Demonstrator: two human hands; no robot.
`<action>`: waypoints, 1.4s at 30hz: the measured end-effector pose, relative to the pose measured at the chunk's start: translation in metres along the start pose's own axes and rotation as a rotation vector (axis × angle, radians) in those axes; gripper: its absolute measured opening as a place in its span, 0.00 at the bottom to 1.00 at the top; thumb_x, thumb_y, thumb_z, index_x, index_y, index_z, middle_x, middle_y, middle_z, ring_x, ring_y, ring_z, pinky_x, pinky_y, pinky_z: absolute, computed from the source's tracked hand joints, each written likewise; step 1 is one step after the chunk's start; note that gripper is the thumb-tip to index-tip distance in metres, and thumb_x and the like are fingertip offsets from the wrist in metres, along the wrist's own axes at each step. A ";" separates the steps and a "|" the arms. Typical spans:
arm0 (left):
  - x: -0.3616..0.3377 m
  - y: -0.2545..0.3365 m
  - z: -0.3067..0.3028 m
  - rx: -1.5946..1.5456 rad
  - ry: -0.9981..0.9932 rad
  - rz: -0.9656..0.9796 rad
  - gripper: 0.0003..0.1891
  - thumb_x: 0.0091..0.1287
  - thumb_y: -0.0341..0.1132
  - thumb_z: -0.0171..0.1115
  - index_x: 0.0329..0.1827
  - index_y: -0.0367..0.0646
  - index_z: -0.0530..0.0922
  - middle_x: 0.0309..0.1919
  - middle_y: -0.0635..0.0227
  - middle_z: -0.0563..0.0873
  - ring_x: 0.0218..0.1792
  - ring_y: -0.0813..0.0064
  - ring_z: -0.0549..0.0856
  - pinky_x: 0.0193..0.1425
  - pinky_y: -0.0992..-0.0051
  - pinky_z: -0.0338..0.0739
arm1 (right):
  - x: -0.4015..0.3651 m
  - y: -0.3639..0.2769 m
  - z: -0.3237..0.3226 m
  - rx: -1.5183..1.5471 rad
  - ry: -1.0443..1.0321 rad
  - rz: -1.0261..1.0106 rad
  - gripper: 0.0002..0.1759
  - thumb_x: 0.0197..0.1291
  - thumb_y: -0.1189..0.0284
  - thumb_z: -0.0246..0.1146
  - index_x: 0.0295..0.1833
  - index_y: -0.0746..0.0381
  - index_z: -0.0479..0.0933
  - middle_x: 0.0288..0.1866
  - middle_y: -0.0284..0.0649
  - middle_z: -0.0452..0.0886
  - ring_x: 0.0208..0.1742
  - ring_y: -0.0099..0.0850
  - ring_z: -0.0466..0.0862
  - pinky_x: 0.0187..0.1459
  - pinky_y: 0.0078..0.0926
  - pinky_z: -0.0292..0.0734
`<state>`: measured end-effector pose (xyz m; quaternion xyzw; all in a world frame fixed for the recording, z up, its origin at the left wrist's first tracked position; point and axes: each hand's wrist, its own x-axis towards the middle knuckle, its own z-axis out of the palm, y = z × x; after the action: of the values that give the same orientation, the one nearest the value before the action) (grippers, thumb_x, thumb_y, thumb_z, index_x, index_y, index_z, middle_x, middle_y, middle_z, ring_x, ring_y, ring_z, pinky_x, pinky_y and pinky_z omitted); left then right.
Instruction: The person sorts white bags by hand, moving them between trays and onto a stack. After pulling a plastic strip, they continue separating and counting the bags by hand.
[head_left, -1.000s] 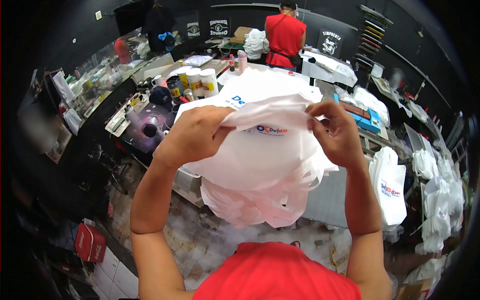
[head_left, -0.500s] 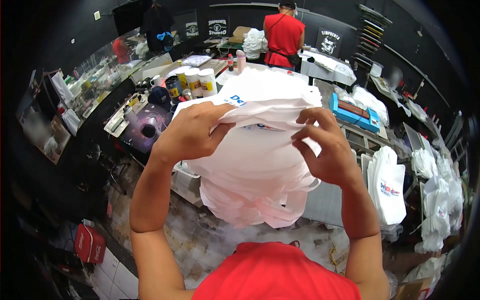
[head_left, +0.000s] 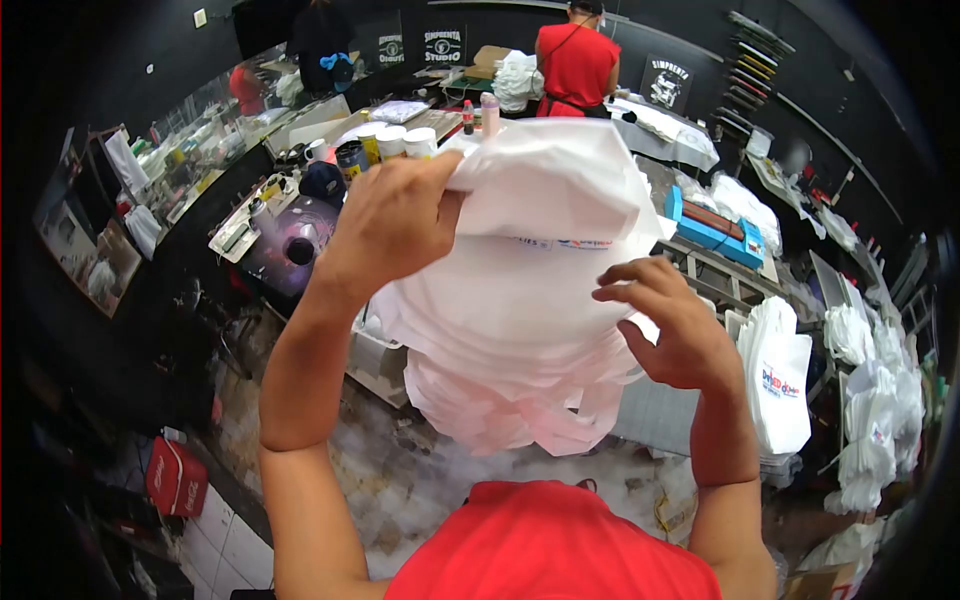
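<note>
A white printed fabric bag (head_left: 555, 170) is pinched at its left side by my left hand (head_left: 395, 215) and raised, its top folding over. Under it, a thick pile of similar white bags (head_left: 500, 310) hangs over the near table edge, loose handles dangling at the bottom. Blue and red lettering shows in part below the raised bag's fold. Beside the right edge of the pile is my right hand (head_left: 685, 325), fingers apart and curved, holding nothing.
A blue machine with a roller (head_left: 715, 230) sits right of the pile. More printed white bags (head_left: 775, 380) hang at the right. White-lidded containers (head_left: 405, 142) and bottles stand behind on the left. A person in red (head_left: 577, 65) works at the back; a red cooler (head_left: 177, 478) is on the floor.
My left hand has lifted the bag upward, so its far part now stands up and folds over. My right hand has come off the bag's edge and moved down and right, fingers opening.
</note>
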<state>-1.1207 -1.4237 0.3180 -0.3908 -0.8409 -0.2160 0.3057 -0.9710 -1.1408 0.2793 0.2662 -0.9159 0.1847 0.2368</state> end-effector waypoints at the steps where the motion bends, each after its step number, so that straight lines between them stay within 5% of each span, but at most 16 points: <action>1: 0.003 0.000 0.000 -0.004 -0.005 -0.001 0.08 0.67 0.30 0.61 0.45 0.37 0.82 0.32 0.47 0.87 0.36 0.41 0.85 0.42 0.54 0.79 | -0.004 0.008 0.004 0.002 -0.003 0.005 0.17 0.55 0.83 0.68 0.51 0.62 0.83 0.54 0.42 0.84 0.58 0.44 0.81 0.57 0.41 0.79; 4: 0.016 0.002 0.000 -0.010 0.033 0.018 0.09 0.67 0.30 0.61 0.46 0.38 0.83 0.32 0.47 0.87 0.37 0.42 0.86 0.42 0.53 0.79 | -0.008 0.022 0.009 -0.023 -0.066 0.141 0.10 0.57 0.82 0.70 0.45 0.62 0.87 0.41 0.41 0.89 0.46 0.42 0.88 0.48 0.36 0.83; 11: 0.008 0.019 0.012 -0.064 -0.071 0.076 0.04 0.65 0.29 0.61 0.40 0.38 0.79 0.30 0.50 0.85 0.35 0.42 0.85 0.41 0.53 0.78 | 0.004 0.014 0.003 0.078 -0.036 0.122 0.07 0.59 0.81 0.69 0.43 0.62 0.86 0.42 0.43 0.88 0.44 0.44 0.87 0.46 0.38 0.83; 19: -0.013 0.015 0.004 -0.215 -0.182 0.222 0.13 0.61 0.32 0.71 0.47 0.41 0.83 0.37 0.52 0.87 0.40 0.45 0.86 0.45 0.58 0.80 | 0.019 0.014 0.010 0.114 0.306 0.068 0.11 0.62 0.86 0.64 0.49 0.65 0.82 0.41 0.47 0.88 0.39 0.46 0.89 0.42 0.36 0.84; 23: -0.013 0.020 0.007 -0.224 -0.209 0.174 0.14 0.62 0.34 0.72 0.49 0.41 0.83 0.39 0.50 0.88 0.42 0.43 0.85 0.46 0.58 0.81 | 0.027 0.017 0.021 0.075 0.491 0.004 0.11 0.61 0.83 0.69 0.48 0.64 0.79 0.43 0.47 0.85 0.43 0.46 0.87 0.46 0.36 0.82; 25: -0.007 0.015 0.007 -0.106 -0.185 0.103 0.11 0.64 0.32 0.69 0.47 0.41 0.84 0.35 0.49 0.87 0.40 0.42 0.85 0.44 0.55 0.80 | 0.019 0.008 0.021 -0.192 0.714 -0.100 0.17 0.52 0.82 0.76 0.45 0.61 0.78 0.44 0.43 0.80 0.45 0.41 0.81 0.48 0.37 0.77; 27: 0.002 0.014 0.004 -0.104 -0.152 0.104 0.08 0.66 0.32 0.67 0.45 0.40 0.83 0.33 0.49 0.86 0.38 0.41 0.85 0.43 0.54 0.79 | 0.003 -0.005 0.016 -0.107 0.552 -0.232 0.21 0.51 0.82 0.78 0.48 0.61 0.78 0.46 0.46 0.81 0.44 0.37 0.82 0.42 0.32 0.76; 28: 0.007 0.012 0.005 -0.072 -0.134 0.107 0.08 0.66 0.32 0.66 0.45 0.40 0.83 0.33 0.48 0.86 0.38 0.41 0.84 0.42 0.54 0.79 | 0.001 -0.010 0.013 0.120 0.291 -0.268 0.22 0.48 0.83 0.79 0.49 0.63 0.81 0.45 0.45 0.81 0.45 0.39 0.82 0.44 0.34 0.77; 29: 0.012 0.010 0.006 -0.041 -0.115 0.111 0.08 0.66 0.32 0.66 0.44 0.40 0.83 0.34 0.48 0.86 0.38 0.41 0.84 0.42 0.53 0.79 | 0.005 -0.016 0.013 0.120 0.090 -0.123 0.19 0.50 0.84 0.76 0.50 0.64 0.84 0.45 0.43 0.84 0.47 0.40 0.84 0.47 0.37 0.80; 35: 0.026 0.015 0.005 0.015 -0.123 0.180 0.09 0.66 0.33 0.66 0.46 0.42 0.83 0.34 0.50 0.87 0.39 0.43 0.85 0.42 0.53 0.79 | 0.018 0.031 0.048 -0.135 -0.121 -0.035 0.12 0.60 0.72 0.69 0.50 0.58 0.87 0.46 0.39 0.88 0.50 0.40 0.87 0.54 0.39 0.83; 37: 0.023 0.015 0.008 0.032 -0.119 0.198 0.09 0.66 0.33 0.66 0.47 0.43 0.83 0.34 0.50 0.87 0.38 0.43 0.85 0.43 0.53 0.79 | 0.029 0.025 0.049 -0.218 -0.445 0.043 0.12 0.59 0.70 0.68 0.49 0.57 0.87 0.45 0.38 0.89 0.50 0.40 0.86 0.55 0.40 0.82; 39: 0.018 0.013 0.010 0.015 -0.143 0.172 0.08 0.66 0.34 0.67 0.46 0.44 0.82 0.33 0.52 0.87 0.38 0.43 0.85 0.43 0.53 0.79 | 0.028 0.014 0.042 -0.253 -0.371 -0.001 0.10 0.58 0.75 0.68 0.45 0.57 0.87 0.42 0.37 0.89 0.49 0.40 0.87 0.53 0.41 0.82; 42: 0.007 0.009 0.011 -0.112 -0.140 0.283 0.10 0.66 0.35 0.69 0.47 0.42 0.82 0.32 0.51 0.86 0.38 0.43 0.85 0.43 0.54 0.79 | 0.028 0.001 0.026 -0.139 0.070 -0.097 0.08 0.58 0.80 0.66 0.43 0.60 0.85 0.38 0.41 0.86 0.42 0.42 0.87 0.43 0.41 0.83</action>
<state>-1.1206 -1.4076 0.3159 -0.5360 -0.7832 -0.1898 0.2516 -1.0010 -1.1636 0.2733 0.2867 -0.9038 0.1182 0.2950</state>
